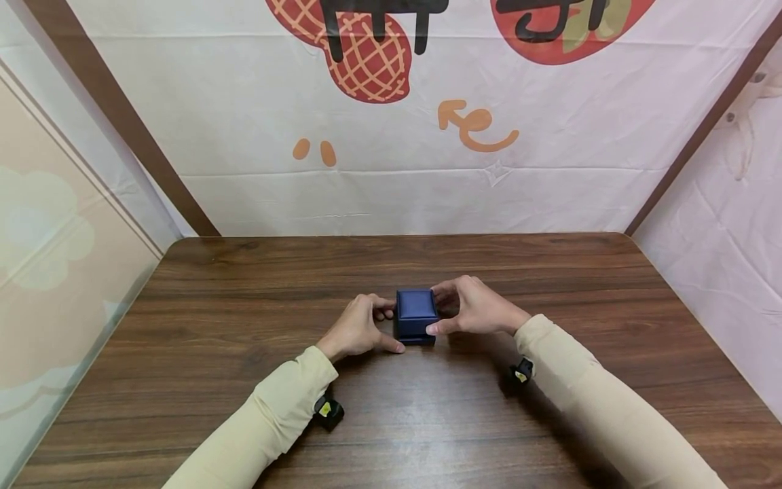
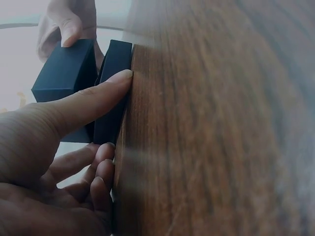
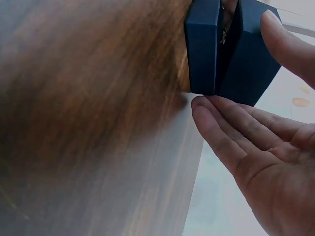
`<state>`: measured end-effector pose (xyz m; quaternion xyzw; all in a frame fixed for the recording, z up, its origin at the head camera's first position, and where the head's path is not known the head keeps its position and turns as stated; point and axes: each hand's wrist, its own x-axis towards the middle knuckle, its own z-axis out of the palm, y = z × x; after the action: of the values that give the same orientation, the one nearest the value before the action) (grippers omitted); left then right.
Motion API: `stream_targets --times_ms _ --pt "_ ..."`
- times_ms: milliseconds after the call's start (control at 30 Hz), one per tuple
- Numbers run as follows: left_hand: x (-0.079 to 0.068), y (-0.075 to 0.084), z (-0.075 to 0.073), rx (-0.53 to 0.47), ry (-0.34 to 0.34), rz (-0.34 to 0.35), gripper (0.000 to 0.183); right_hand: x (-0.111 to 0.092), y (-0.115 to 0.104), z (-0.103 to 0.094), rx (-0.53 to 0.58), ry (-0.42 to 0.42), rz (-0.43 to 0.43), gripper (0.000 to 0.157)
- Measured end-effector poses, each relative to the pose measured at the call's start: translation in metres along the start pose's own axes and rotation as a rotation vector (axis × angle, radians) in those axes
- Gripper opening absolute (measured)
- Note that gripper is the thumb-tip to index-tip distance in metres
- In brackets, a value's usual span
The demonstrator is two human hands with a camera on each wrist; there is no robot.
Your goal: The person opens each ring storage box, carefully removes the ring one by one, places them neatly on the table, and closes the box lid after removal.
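A small dark blue jewelry box (image 1: 417, 305) sits on the wooden table between both hands. Its lid (image 3: 251, 56) is tilted up from the base (image 3: 201, 56), leaving a wedge-shaped gap in the right wrist view. Inside that gap a small gold-coloured glint (image 3: 224, 36) shows, too small to identify. My left hand (image 1: 359, 329) holds the base from the left, thumb at the front and fingers at the far side. From the right, my right hand (image 1: 481, 307) grips the lid, its thumb on the front face and its fingers partly hidden behind.
The brown wooden table (image 1: 415, 421) extends on all sides of the box. Behind it hangs a white printed cloth (image 1: 415, 197), with more cloth at the left and right. Each wrist carries a small black camera, on the left (image 1: 330, 413) and right (image 1: 520, 372).
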<state>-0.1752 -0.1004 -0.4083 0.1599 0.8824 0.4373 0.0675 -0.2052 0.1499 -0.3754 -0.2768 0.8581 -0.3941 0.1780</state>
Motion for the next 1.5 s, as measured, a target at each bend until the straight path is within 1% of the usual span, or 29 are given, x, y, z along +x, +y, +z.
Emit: stream_targets --times_ms 100,333,500,667,933,1100,1133,1200,1333,1367,1500 --pt "0.0 0.0 0.0 -0.005 0.004 0.0 0.069 0.002 0.0 -0.003 0.042 -0.02 0.015 0.069" --pt "0.0 0.001 0.001 -0.006 0.011 -0.006 0.069 0.007 -0.002 -0.009 0.126 -0.065 0.062 0.066" --pt "-0.001 0.002 0.002 -0.004 0.02 -0.012 0.069 0.011 0.0 -0.013 0.161 -0.099 0.087 0.061" --pt "-0.001 0.002 0.003 -0.003 0.021 -0.023 0.068 0.014 0.003 -0.016 0.165 -0.123 0.098 0.061" --pt "-0.001 0.001 0.002 -0.004 0.021 -0.02 0.068 0.017 0.002 -0.022 0.173 -0.159 0.118 0.061" --pt "-0.001 0.001 0.002 -0.009 0.022 -0.023 0.07 0.018 0.004 -0.026 0.157 -0.156 0.179 0.067" --pt "-0.001 0.001 0.002 -0.01 0.023 -0.023 0.07 0.018 0.005 -0.026 0.17 -0.156 0.193 0.069" --pt "-0.001 0.001 0.002 -0.012 0.024 -0.02 0.07 0.019 0.007 -0.026 0.241 -0.164 0.216 0.072" --pt "-0.001 0.0 0.003 -0.01 0.024 -0.013 0.069 0.019 0.009 -0.025 0.434 -0.185 0.217 0.068" --pt "-0.001 0.0 0.003 -0.009 0.024 -0.012 0.068 0.02 0.01 -0.024 0.467 -0.185 0.215 0.066" --pt "-0.001 0.0 0.003 -0.007 0.024 -0.016 0.067 0.022 0.011 -0.022 0.512 -0.169 0.222 0.063"
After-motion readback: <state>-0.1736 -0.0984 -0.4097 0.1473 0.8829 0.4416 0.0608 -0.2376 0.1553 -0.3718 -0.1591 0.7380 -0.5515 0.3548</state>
